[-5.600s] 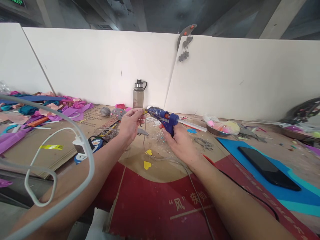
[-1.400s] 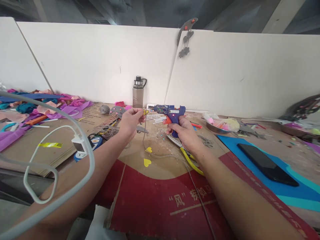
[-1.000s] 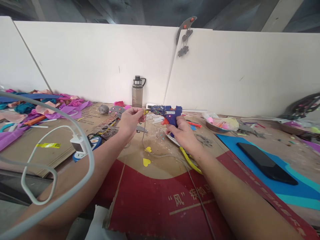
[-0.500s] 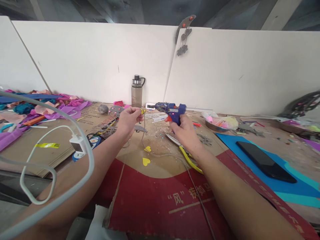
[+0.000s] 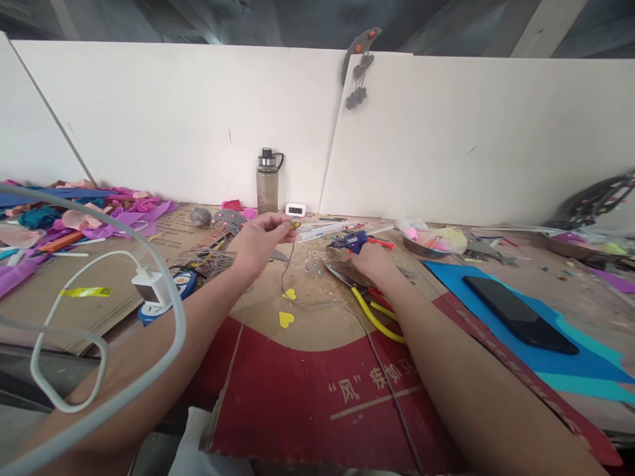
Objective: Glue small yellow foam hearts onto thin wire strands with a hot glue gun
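My left hand [image 5: 262,244] is closed in a pinch on a small yellow paper heart [image 5: 296,225] at the end of a grey cord [image 5: 325,306]. The cord hangs from it, crosses the cardboard and runs off toward the lower right. My right hand [image 5: 373,262] grips a blue hot glue gun [image 5: 356,242], held low at the tabletop with its nozzle to the left; my fingers partly hide its handle. Two yellow hearts, an upper heart [image 5: 290,294] and a lower heart [image 5: 286,320], lie below my left hand. Yellow-handled scissors [image 5: 370,311] rest beside my right wrist.
A bottle [image 5: 267,188] and a small white digital clock [image 5: 296,209] stand at the back wall. White glue sticks [image 5: 322,231] lie behind the scraps. A black phone [image 5: 518,314] rests on blue sheets at right. A white cable [image 5: 181,311] loops across the left foreground.
My right hand has lowered the glue gun from upright in the air down to the tabletop, away from my left hand. My left hand still pinches the yellow heart, nearly in place.
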Action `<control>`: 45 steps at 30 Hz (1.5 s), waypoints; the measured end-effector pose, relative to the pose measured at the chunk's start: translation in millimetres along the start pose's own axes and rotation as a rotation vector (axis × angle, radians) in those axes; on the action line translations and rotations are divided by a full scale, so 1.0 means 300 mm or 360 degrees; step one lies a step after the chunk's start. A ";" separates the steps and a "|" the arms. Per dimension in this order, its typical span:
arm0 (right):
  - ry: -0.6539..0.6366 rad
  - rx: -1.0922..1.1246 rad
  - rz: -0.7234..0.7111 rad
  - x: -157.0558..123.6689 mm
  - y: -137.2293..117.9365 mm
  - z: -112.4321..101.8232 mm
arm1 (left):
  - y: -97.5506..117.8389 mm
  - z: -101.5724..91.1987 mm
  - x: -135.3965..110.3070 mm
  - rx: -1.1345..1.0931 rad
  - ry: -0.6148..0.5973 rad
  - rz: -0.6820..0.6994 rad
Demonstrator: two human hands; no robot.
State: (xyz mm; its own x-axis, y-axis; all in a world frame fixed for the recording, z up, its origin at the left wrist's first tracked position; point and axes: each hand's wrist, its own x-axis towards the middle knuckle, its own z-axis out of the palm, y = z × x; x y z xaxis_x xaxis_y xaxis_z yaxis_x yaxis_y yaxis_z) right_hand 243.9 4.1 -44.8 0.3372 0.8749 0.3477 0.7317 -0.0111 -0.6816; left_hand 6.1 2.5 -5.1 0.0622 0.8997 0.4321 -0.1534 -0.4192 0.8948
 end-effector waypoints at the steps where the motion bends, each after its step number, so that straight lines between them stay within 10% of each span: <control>1: 0.0015 -0.0118 0.0018 -0.004 -0.001 -0.011 | 0.001 0.000 -0.003 0.0057 -0.0010 0.0037; 6: 0.0309 -0.0617 -0.0074 -0.035 -0.066 -0.071 | 0.011 -0.001 -0.018 0.0500 0.0025 0.0284; 14: -0.0547 0.1503 -0.0213 -0.192 -0.268 0.047 | 0.017 0.010 -0.041 0.0968 0.0100 0.0730; 17: -0.0660 0.1788 -0.0159 -0.239 -0.314 0.066 | 0.013 0.011 -0.042 0.0946 0.0079 0.0714; 26: -0.0104 0.1118 -0.0474 -0.225 -0.300 0.029 | 0.030 0.051 -0.057 0.0215 -0.0023 0.0132; 45: -0.0020 0.0941 -0.0481 -0.225 -0.296 0.016 | 0.025 0.058 -0.061 0.0059 -0.0052 0.0035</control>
State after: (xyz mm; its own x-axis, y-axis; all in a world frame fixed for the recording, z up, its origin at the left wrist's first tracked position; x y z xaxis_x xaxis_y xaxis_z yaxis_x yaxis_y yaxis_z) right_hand 153.2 -51.6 -10.9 0.1588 0.8034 0.5739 0.3434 0.5000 -0.7950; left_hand 21.0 -19.4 -4.3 0.0916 0.8861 0.4544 -0.1186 -0.4434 0.8885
